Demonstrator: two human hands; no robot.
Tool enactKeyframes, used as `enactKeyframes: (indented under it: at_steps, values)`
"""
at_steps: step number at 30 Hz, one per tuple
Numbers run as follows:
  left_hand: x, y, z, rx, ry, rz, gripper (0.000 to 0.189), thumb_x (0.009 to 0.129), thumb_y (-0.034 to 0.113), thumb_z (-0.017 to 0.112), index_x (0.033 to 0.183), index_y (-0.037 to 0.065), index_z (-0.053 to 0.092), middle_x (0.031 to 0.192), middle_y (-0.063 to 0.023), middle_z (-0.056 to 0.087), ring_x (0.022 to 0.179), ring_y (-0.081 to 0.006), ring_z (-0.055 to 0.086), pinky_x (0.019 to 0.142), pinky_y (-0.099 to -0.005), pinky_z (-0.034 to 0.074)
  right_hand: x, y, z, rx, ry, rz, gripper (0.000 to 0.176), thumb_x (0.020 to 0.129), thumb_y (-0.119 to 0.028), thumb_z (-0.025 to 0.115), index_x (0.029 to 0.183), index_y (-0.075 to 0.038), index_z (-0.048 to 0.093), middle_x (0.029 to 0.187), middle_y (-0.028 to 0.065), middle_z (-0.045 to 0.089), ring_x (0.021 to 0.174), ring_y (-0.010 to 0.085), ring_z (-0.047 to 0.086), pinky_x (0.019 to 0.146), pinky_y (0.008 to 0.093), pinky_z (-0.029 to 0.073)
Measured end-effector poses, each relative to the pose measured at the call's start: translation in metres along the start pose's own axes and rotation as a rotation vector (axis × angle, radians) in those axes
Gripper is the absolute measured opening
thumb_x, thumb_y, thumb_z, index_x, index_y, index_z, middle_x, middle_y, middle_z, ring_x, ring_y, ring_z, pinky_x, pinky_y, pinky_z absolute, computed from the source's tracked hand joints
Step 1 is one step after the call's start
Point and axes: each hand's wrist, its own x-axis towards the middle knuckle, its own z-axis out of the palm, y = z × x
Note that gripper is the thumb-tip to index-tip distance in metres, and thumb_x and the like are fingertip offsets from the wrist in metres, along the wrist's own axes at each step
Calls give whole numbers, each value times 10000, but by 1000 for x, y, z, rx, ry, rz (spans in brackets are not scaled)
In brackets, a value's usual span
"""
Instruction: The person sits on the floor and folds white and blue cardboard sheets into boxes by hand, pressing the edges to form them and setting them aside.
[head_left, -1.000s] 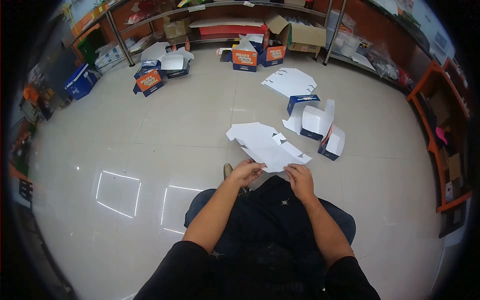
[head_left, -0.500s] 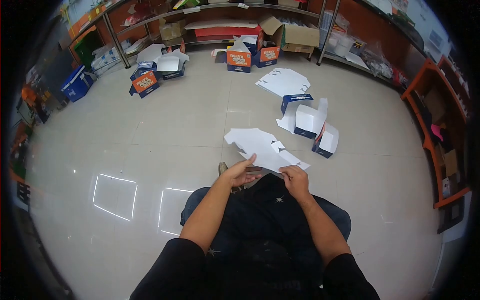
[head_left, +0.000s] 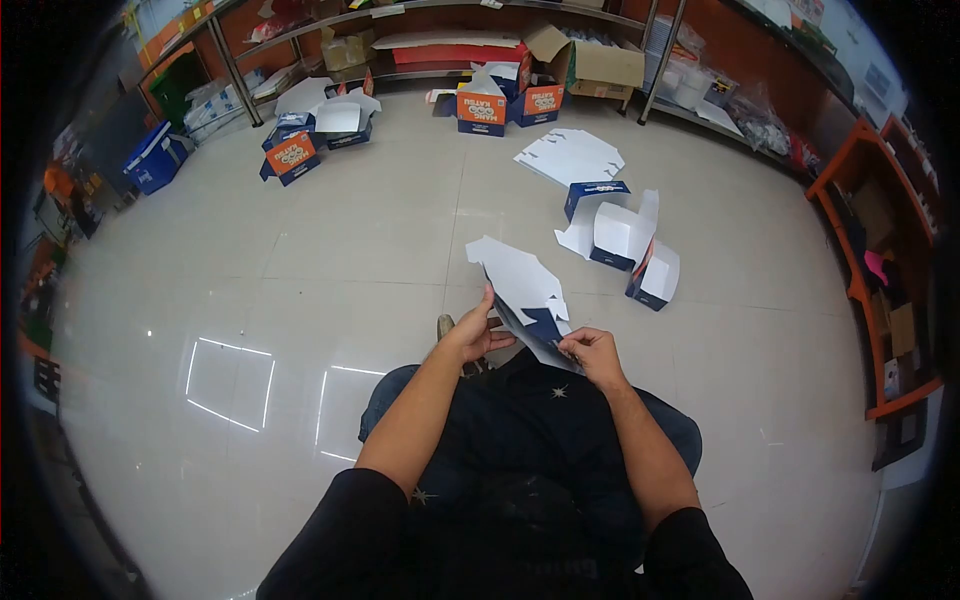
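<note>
A cardboard sheet (head_left: pixel 517 277), white on its upper face, is held above my lap, with a dark blue part showing near its lower right. Around its left edge is my left hand (head_left: pixel 478 328), thumb up along the sheet and the other fingers beneath. My right hand (head_left: pixel 592 354) pinches the lower right edge. Beyond the sheet to the right, partly folded boxes (head_left: pixel 613 235) with white insides and blue outsides stand on the floor. Behind them lies a flat pile of white cut sheets (head_left: pixel 574 157).
Orange and blue boxes (head_left: pixel 482 108) stand at the back, with more boxes (head_left: pixel 292 152) at the back left. A blue cooler (head_left: pixel 153 160) is far left. Metal shelves (head_left: pixel 400 72) line the rear, and an orange shelf unit (head_left: pixel 850 250) stands at the right.
The sheet has tilted and bent, its right part swinging down so that some blue shows. My left hand's thumb has moved up and left along it; my right hand still pinches the edge.
</note>
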Motion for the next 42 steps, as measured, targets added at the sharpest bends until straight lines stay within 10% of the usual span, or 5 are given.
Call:
enactKeyframes:
  at_steps: [6, 16, 25, 36, 42]
  values:
    - [8, -5, -9, -41, 115, 94, 454, 982, 99, 406, 1416, -33, 388, 1360, -186, 537, 1200, -341, 597, 1022, -512, 497, 7, 1, -13, 52, 383, -375, 78, 967, -69, 641, 933, -46, 575, 791, 10, 637, 702, 57, 573, 648, 211, 454]
    - [31, 18, -63, -36, 515, 739, 343, 1041, 134, 461, 1331, -36, 531, 1239, -180, 635, 1091, -286, 645, 952, -382, 522, -17, -55, -48, 58, 913, -711, 155, 1019, -63, 537, 1147, 16, 502, 975, 79, 640, 858, 136, 636, 790, 298, 581]
    - [16, 22, -64, -113, 386, 133, 743, 905, 399, 727, 1460, 46, 382, 1304, -194, 597, 1128, -382, 619, 888, -416, 545, -15, -46, -61, 215, 929, -643, 216, 1036, -115, 519, 1191, 22, 455, 1038, 135, 634, 831, 153, 651, 724, 261, 591]
    - [35, -10, -48, 551, 486, 169, 576, 840, 72, 738, 1362, 29, 499, 948, -135, 708, 709, -204, 697, 548, -311, 542, -14, -41, -70, 204, 948, -644, 168, 1028, -97, 530, 1152, 3, 477, 997, 110, 637, 841, 132, 637, 688, 250, 583]
    - [-16, 18, 32, 940, 626, 1182, 535, 859, 228, 740, 1328, 50, 552, 1319, -187, 567, 1240, -367, 530, 990, -441, 457, -9, -21, -49, -80, 797, -696, 120, 980, -54, 603, 1071, 22, 581, 945, 86, 660, 864, 170, 638, 823, 282, 494]
